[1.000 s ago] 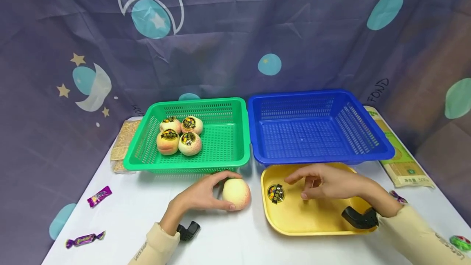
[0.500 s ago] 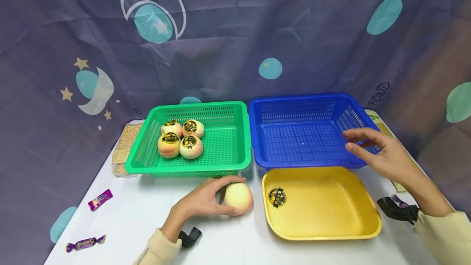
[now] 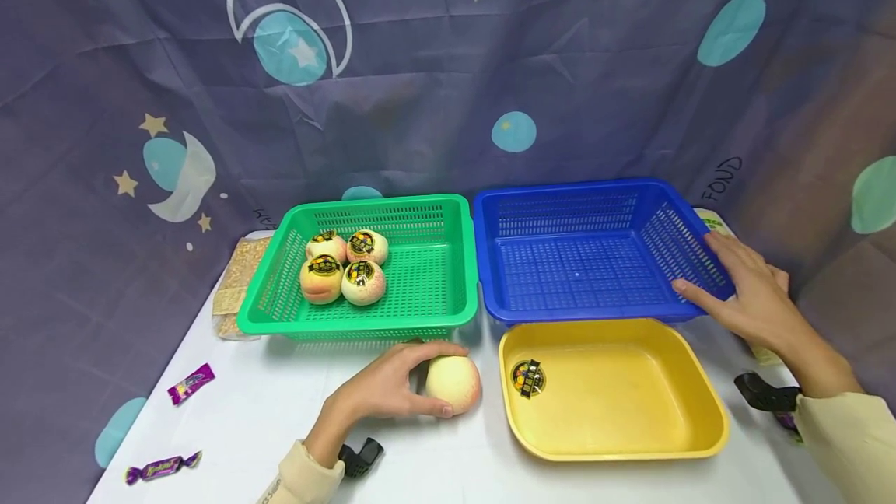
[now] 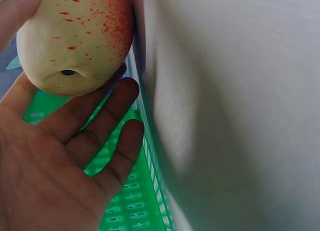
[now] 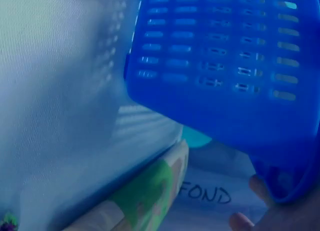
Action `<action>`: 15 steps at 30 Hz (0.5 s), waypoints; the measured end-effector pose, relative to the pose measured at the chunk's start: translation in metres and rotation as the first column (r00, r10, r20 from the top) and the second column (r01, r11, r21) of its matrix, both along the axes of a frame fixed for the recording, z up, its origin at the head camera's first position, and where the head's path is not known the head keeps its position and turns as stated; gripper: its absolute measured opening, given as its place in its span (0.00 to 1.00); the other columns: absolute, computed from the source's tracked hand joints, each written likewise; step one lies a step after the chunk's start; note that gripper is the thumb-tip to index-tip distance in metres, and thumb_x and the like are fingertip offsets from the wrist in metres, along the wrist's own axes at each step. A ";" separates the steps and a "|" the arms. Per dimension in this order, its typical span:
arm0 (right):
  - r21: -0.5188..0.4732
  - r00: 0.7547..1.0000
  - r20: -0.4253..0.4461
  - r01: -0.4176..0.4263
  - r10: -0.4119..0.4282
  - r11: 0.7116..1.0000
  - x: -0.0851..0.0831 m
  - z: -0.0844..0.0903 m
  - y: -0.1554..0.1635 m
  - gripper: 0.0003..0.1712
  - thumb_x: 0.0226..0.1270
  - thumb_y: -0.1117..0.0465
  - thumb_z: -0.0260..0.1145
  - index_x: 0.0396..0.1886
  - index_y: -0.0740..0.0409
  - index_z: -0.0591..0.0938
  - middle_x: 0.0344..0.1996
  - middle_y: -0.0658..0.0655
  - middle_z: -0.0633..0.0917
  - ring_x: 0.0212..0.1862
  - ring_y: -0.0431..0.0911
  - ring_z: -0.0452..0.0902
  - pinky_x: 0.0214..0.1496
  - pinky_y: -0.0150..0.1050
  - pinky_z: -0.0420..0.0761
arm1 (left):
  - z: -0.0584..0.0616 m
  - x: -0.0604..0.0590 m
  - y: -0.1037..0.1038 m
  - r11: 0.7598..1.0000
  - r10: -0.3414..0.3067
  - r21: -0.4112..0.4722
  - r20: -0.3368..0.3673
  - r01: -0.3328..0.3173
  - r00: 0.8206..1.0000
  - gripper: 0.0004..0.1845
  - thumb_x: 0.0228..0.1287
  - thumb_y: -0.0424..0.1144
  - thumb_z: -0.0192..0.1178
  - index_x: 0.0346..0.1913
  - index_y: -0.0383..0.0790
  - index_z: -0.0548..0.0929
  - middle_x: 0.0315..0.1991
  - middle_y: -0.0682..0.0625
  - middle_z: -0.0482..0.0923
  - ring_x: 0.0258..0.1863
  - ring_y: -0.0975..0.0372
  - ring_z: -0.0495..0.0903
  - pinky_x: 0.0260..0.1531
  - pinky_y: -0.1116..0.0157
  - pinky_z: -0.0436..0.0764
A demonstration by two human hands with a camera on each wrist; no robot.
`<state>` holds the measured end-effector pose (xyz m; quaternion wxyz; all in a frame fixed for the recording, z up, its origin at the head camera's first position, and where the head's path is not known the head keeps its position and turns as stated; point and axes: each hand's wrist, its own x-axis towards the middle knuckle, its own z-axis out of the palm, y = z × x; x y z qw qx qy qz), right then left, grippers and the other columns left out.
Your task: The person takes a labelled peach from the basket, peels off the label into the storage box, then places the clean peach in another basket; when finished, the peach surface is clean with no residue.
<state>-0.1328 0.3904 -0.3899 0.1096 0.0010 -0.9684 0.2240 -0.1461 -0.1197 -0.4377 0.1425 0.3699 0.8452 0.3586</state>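
A pale peach (image 3: 455,383) with a pink blush sits on the white table in front of the green basket (image 3: 357,325). My left hand (image 3: 409,381) grips it, thumb below and fingers over the top. The left wrist view shows that peach (image 4: 75,41) against my curled fingers (image 4: 112,121), with the green basket (image 4: 130,201) just behind. My right hand (image 3: 735,286) holds the right rim of the blue basket (image 3: 588,308), thumb on the inner side. In the right wrist view the fingertips (image 5: 260,186) show under the blue basket (image 5: 225,66) rim.
Several stickered peaches (image 3: 343,267) lie in the green basket's far left corner. A yellow tray (image 3: 630,411) holding one loose sticker (image 3: 527,377) sits before the blue basket. Two purple candies (image 3: 190,383) (image 3: 162,465) lie left; a cracker pack (image 3: 234,278) and a noodle package (image 3: 710,222) flank the baskets.
My right hand left the yellow tray, moved back and right, and took hold of the blue basket's right rim. The left hand and its peach stayed put.
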 end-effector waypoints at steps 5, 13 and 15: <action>0.043 0.998 0.067 -0.020 0.017 0.999 0.001 -0.002 0.004 0.57 0.70 0.40 0.62 0.82 0.64 0.43 0.81 0.72 0.43 0.77 0.78 0.40 0.60 0.81 0.44 | 0.001 0.002 0.000 1.000 0.002 -0.002 -0.022 -0.002 1.000 0.38 0.51 0.55 0.78 0.67 0.68 0.75 0.62 0.68 0.79 0.63 0.67 0.77 0.64 0.56 0.76; 0.051 0.993 0.112 -0.040 0.034 0.998 0.001 -0.003 0.007 0.61 0.69 0.39 0.62 0.82 0.64 0.38 0.81 0.69 0.35 0.77 0.80 0.38 0.61 0.83 0.43 | 0.026 0.007 0.002 0.994 -0.065 0.093 0.050 0.060 0.997 0.39 0.52 0.53 0.78 0.68 0.67 0.74 0.65 0.67 0.77 0.62 0.67 0.77 0.62 0.57 0.78; 0.043 0.991 0.127 -0.039 0.033 0.998 0.001 -0.003 0.008 0.61 0.69 0.39 0.62 0.82 0.64 0.37 0.81 0.69 0.34 0.77 0.79 0.36 0.62 0.83 0.42 | 0.034 0.007 0.004 0.987 -0.102 0.130 0.048 0.095 0.994 0.39 0.52 0.52 0.79 0.68 0.64 0.75 0.64 0.66 0.78 0.57 0.67 0.78 0.58 0.58 0.79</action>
